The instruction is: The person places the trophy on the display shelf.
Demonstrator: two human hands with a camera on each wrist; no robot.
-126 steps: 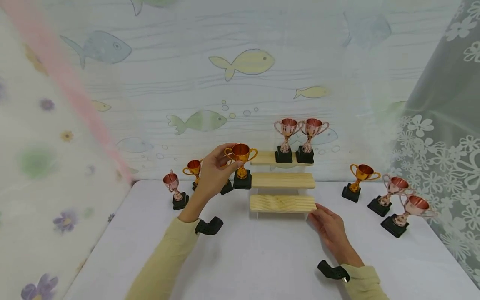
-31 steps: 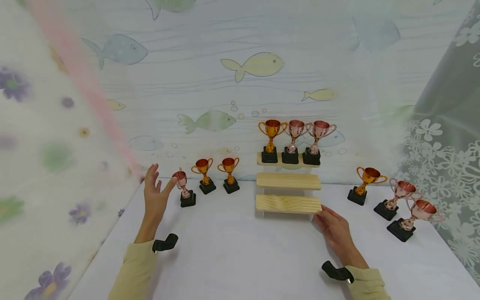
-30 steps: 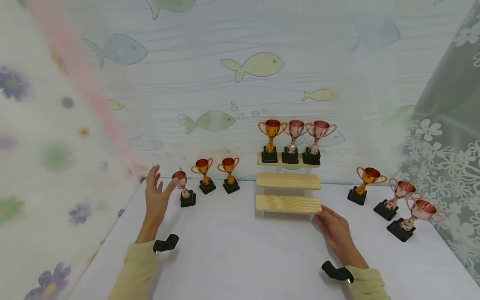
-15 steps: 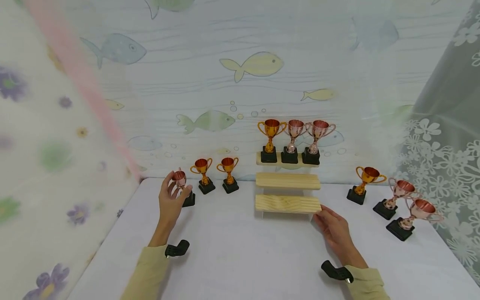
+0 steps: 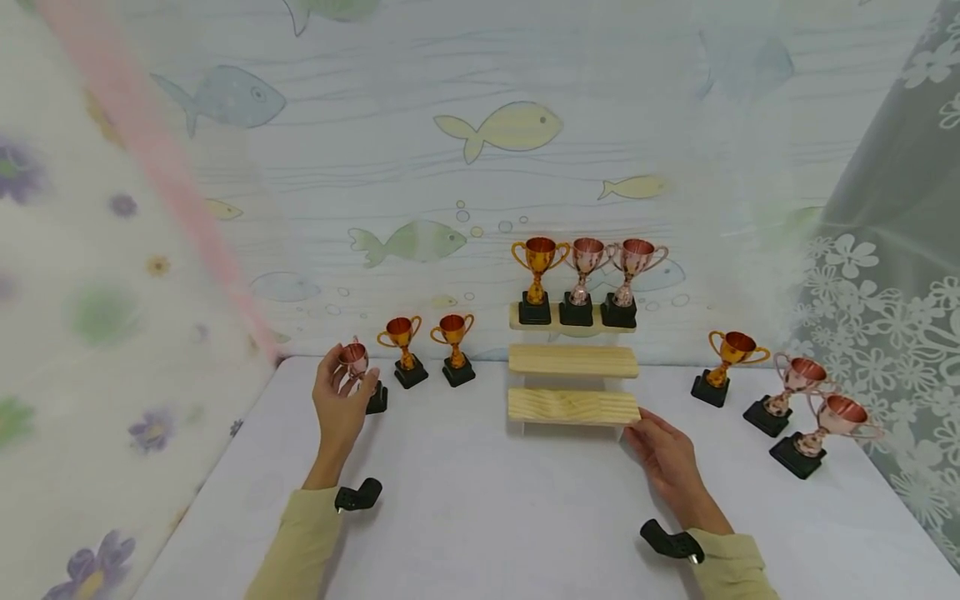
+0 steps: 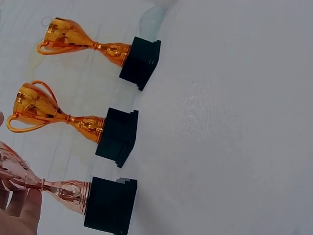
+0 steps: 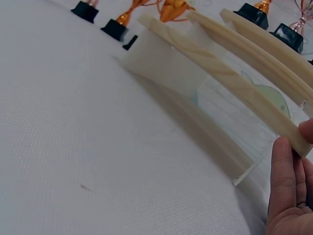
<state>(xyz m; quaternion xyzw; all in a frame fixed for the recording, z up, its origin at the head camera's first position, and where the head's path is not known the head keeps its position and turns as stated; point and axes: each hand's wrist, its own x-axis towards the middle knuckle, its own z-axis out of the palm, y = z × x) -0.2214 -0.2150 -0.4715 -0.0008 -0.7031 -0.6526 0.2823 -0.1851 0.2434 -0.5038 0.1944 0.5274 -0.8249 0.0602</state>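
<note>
My left hand (image 5: 341, 414) grips a rose-gold trophy cup (image 5: 355, 360) by its bowl, fingers behind and thumb in front. In the left wrist view that trophy (image 6: 74, 195) stands on its black base, which appears to rest on the table. Two gold trophies, a nearer one (image 5: 405, 343) and a farther one (image 5: 454, 342), stand just right of it. My right hand (image 5: 670, 460) pinches the right end of the lowest step of a three-step wooden display stand (image 5: 573, 406), thumb above and fingers under the board in the right wrist view.
On the stand's top step are a gold trophy (image 5: 537, 275) and two rose-gold ones (image 5: 579, 279). A gold trophy (image 5: 727, 367) and two rose-gold ones (image 5: 806, 433) stand on the white table (image 5: 487, 517) at right. A fish-print curtain (image 5: 337, 150) hangs behind.
Over the last seconds a gold trophy went from my left hand onto the top step. My left hand, then open beside the rose-gold trophy, moved right and took hold of it. My right hand stayed.
</note>
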